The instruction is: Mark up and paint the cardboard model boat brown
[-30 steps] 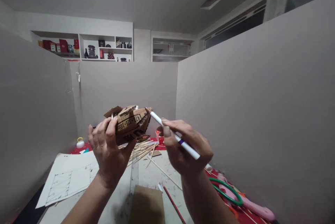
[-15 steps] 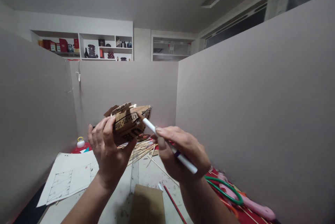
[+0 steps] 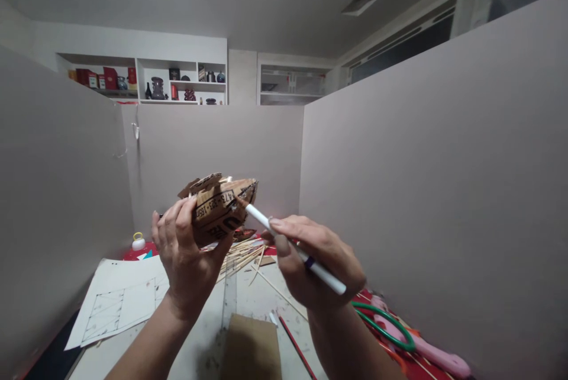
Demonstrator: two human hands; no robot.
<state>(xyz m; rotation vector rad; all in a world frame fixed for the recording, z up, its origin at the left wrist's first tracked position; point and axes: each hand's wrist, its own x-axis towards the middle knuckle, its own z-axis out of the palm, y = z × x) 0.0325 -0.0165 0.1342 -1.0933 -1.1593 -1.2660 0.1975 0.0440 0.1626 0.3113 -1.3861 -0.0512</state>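
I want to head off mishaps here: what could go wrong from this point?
The white pen might slip, as its tip is at the ragged end of the cardboard piece. That piece is held up in the air by the left grip, so it could drop toward the sticks if that loosens.

Printed txt, blk, on corrugated cardbd model: dims string, approx. "473×323×165m", inverted to viewer, separators blurry, end cut off nr L hand. Below it, lg. bold U-shaped char. w/ more print alongside, illeg. Paper sheet: tiny marks by line dwg, unreadable. Clear ruler: grads. illeg. Red boxes, far shelving: labels too small to read.
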